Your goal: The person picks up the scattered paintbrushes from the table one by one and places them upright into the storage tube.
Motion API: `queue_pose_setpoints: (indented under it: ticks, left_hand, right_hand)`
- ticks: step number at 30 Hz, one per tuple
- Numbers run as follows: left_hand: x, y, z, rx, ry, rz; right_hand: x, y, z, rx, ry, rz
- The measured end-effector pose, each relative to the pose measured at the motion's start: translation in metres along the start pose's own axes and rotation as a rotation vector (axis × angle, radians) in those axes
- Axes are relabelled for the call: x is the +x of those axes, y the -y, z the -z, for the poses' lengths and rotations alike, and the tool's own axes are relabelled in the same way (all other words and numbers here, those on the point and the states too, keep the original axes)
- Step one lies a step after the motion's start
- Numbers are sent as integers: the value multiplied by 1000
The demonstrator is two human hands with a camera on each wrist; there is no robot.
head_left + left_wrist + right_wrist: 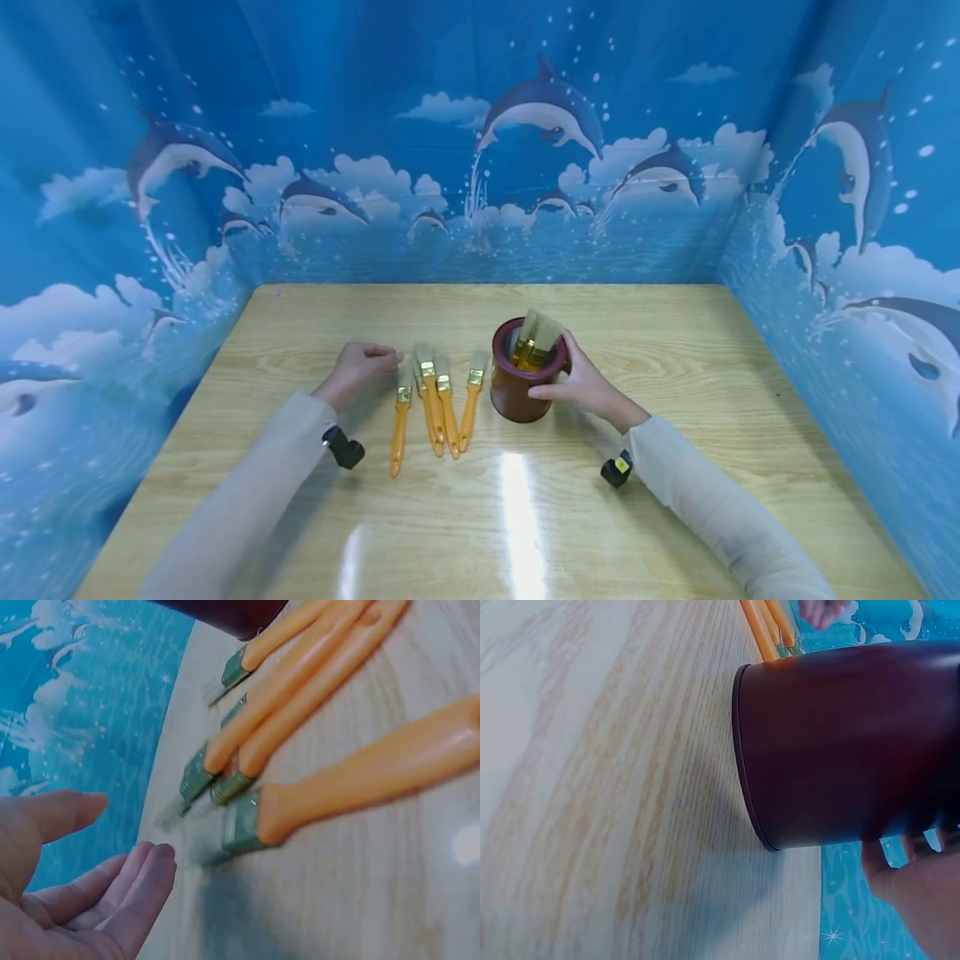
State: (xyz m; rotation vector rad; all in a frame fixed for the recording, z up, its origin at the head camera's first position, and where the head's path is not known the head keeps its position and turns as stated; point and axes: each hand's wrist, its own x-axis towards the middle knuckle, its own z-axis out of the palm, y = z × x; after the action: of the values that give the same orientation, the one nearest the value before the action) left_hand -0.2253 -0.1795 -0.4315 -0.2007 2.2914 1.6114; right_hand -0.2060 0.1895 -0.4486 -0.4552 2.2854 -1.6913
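Several paintbrushes with orange handles, metal ferrules and pale bristles lie on the wooden table, bristles toward its far side. The leftmost paintbrush (400,429) lies slightly apart; others overlap in the middle, and another paintbrush (469,408) is nearest the container. Close to the leftmost brush's bristles is my left hand (365,372), with thumb and fingertips apart and nothing between them in the left wrist view. A dark red-brown cylindrical container (521,400) stands upright with brushes (538,342) inside, bristles up. My right hand (581,387) grips its right side, thumb across the front.
The table (652,333) is light wood grain, with bright reflections near the front. Blue curtains (360,250) printed with dolphins and clouds hang behind and along both sides. Each wrist carries a small black camera (345,448).
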Motion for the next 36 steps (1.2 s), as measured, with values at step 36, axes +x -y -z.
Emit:
queue_pose_setpoints:
  ticks: [36]
  left_hand:
    - [-10, 30, -23, 388, -122, 32]
  right_hand:
    - [0, 0, -1, 13, -2, -19]
